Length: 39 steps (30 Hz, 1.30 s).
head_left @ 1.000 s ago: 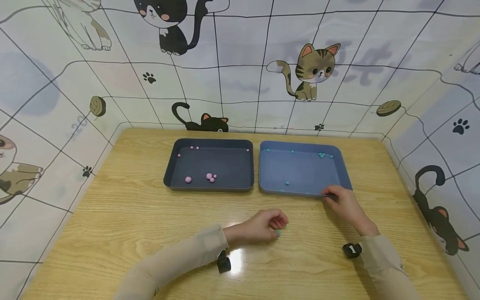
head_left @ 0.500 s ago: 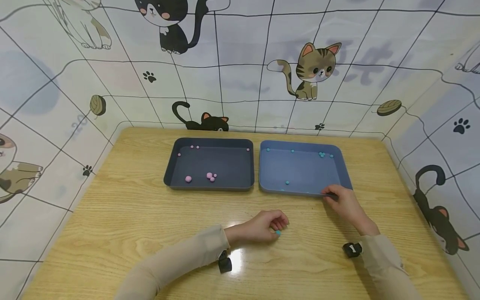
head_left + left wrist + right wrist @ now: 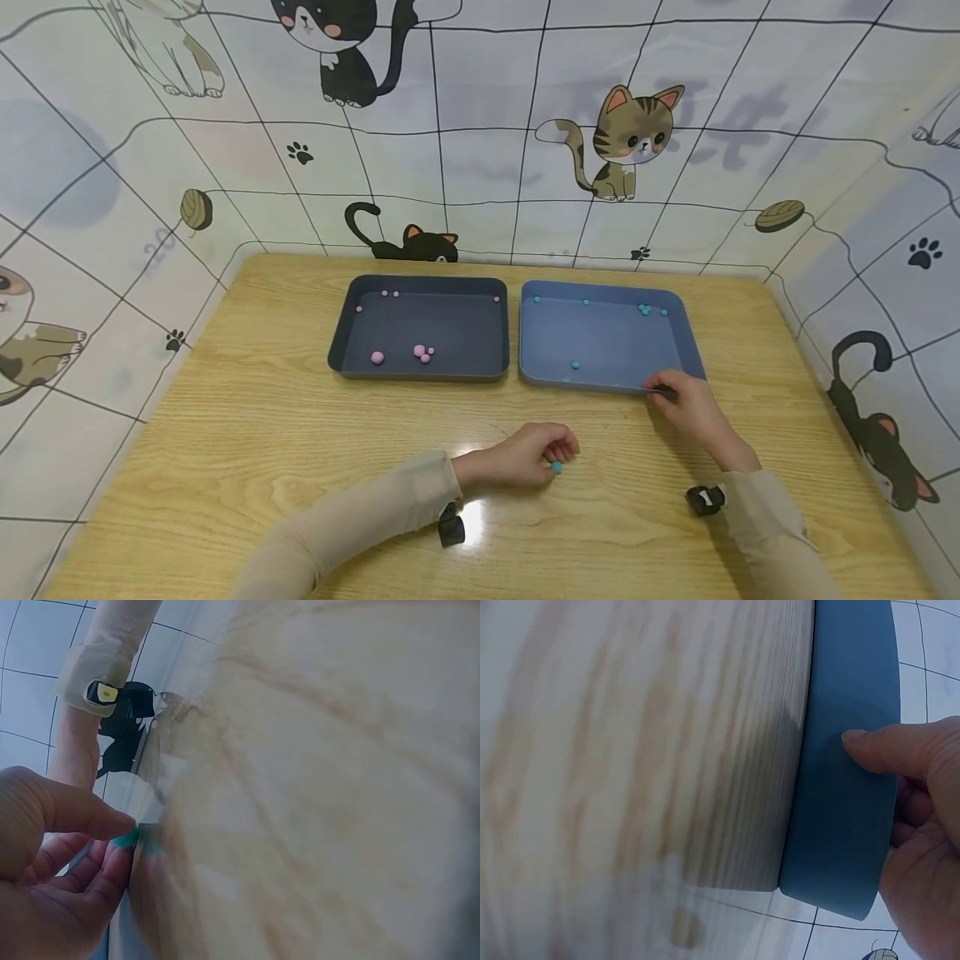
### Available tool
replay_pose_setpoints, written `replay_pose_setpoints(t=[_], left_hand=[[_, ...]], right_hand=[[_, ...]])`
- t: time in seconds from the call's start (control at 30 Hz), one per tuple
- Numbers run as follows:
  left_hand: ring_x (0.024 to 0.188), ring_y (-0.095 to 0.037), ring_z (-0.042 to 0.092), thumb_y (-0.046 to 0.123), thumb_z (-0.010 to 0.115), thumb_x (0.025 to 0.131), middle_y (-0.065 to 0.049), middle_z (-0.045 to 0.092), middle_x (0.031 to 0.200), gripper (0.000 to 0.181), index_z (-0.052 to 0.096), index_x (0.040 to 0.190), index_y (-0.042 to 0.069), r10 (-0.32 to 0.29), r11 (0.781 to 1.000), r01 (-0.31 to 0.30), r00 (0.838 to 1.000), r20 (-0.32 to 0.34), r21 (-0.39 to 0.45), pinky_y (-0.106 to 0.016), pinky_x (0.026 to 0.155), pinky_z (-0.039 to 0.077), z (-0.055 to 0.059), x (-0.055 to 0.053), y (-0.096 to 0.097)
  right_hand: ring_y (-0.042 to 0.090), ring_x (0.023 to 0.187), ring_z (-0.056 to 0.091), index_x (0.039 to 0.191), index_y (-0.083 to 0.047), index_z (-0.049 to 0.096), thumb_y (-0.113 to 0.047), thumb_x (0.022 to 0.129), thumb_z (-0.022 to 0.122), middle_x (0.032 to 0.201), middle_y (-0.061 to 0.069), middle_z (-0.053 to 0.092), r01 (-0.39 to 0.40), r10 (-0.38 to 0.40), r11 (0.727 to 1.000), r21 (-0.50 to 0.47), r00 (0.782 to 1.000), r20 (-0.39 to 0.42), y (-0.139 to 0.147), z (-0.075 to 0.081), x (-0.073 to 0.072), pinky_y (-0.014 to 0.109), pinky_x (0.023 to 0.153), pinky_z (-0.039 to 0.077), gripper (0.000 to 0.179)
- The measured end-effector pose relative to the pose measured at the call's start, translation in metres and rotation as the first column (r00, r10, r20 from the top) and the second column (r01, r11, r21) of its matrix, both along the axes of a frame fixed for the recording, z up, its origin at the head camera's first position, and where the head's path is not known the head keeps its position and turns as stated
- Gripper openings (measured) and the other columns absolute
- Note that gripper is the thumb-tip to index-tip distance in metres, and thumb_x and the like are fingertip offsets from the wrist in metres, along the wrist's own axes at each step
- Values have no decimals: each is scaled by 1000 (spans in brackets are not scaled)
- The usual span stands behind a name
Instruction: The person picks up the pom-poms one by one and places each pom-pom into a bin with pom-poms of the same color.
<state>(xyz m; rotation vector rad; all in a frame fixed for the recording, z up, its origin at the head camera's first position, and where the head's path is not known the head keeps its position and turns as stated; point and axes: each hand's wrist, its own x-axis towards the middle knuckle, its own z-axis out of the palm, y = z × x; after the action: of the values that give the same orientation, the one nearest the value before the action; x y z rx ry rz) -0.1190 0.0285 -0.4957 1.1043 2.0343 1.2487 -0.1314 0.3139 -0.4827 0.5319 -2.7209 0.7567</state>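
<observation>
Low over the wooden table, my left hand (image 3: 521, 457) pinches a small teal ball (image 3: 557, 468) at its thumb tip. In the left wrist view the thumb (image 3: 105, 819) presses the ball (image 3: 124, 838) from above, with the fingers curled beneath it close to the tabletop. My right hand (image 3: 693, 412) grips the front rim of the blue tray (image 3: 600, 387) near its right corner. In the right wrist view the thumb (image 3: 881, 750) lies on the tray's outer wall (image 3: 840, 825), and the other fingers reach behind the rim. Several small teal balls (image 3: 645, 310) lie in this tray.
To the left of the blue tray stands a dark grey tray (image 3: 450, 321) with several pink balls (image 3: 377, 357) of differing size. Both trays are toward the back of the wooden table (image 3: 247, 467), before a cat-patterned backdrop (image 3: 480, 150).
The teal ball shows slightly more at the left thumb tip, and the left hand has shifted very slightly. The right hand keeps its grip on the tray rim.
</observation>
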Motion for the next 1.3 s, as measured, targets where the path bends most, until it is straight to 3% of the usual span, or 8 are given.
replay_pose_setpoints(t=[0.13,0.27,0.43,0.57,0.87,1.13,1.3], left_hand=[[82,-4,54,-18,58,77,-8,60,97,33,56,105,-2,-13,1000,13,999,-41,-8,-12,76,47,0,0,0],[81,-3,53,-18,57,76,-9,61,97,34,57,106,-1,-23,1000,22,997,-68,-11,-12,74,47,1,-1,0],[80,-3,53,-19,57,76,-7,61,94,34,57,105,-1,-23,1000,23,998,-63,-11,-12,73,47,0,-1,0],[79,-3,53,-18,57,77,-7,60,93,33,57,105,-1,-22,1000,22,999,-48,-4,-12,73,47,-2,-2,1],[78,-4,55,-17,58,77,-9,62,93,30,57,103,-2,19,999,-22,998,56,47,-15,73,49,-3,-3,0],[79,-6,56,-17,55,76,-3,60,92,32,58,103,0,109,991,-122,973,205,54,-18,73,50,-1,-6,-2],[83,-9,57,-17,58,77,-11,61,96,30,58,104,-3,119,983,-145,971,206,113,-20,76,51,10,-18,-2]], right_hand=[[31,77,62,83,-1,66,15,70,70,82,11,65,10,-10,1000,-12,1000,18,0,1,0,43,66,51,21],[24,77,62,83,-4,67,15,71,71,83,8,66,29,-27,999,-45,999,41,1,2,0,33,65,52,22],[14,77,61,82,-4,68,15,71,71,82,8,66,21,-16,995,-93,998,55,3,3,-1,19,64,50,22],[13,75,62,82,-5,68,14,72,72,81,8,66,6,0,994,-109,998,57,3,2,-2,17,63,49,21],[10,71,61,80,-5,68,14,70,73,78,6,66,-26,30,991,-133,999,28,0,2,-3,14,61,48,21],[1,73,59,80,-5,68,13,71,72,78,6,66,-17,22,990,-141,999,37,2,0,-4,10,62,46,20],[1,72,58,80,-5,68,13,72,72,78,5,67,-7,15,989,-147,998,54,2,0,-5,12,61,47,20]])
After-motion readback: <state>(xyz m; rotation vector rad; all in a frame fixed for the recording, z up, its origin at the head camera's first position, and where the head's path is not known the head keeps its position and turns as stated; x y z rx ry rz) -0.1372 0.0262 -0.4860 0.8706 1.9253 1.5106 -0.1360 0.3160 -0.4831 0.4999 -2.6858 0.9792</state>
